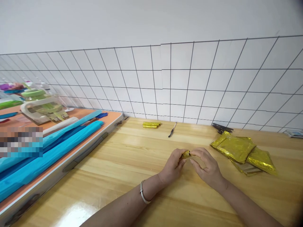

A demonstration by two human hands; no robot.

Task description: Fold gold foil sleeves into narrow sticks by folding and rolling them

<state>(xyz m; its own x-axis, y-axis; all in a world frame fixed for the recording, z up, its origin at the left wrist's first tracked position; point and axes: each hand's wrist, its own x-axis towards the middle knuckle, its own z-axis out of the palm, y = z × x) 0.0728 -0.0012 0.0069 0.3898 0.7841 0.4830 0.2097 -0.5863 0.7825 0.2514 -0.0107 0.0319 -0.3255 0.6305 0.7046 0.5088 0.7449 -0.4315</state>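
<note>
The left hand (172, 167) pinches a small gold foil piece (186, 154); the right hand (208, 168) meets its end, fingers curved, though I can't tell whether they grip. Wooden tabletop (127, 154) stretches to a pen (172, 130) near eleven o'clock, gold packets (239, 146) at three, an orange board's (113, 117) pale edge at nine.

Bright light, white glare on glossy tabletop (118, 167)

White wall (142, 22), black grid (182, 78) across its lower part (lines misaligned at one seam (162, 75)), glossy wood tabletop (127, 157), bright glare (78, 214)
</note>
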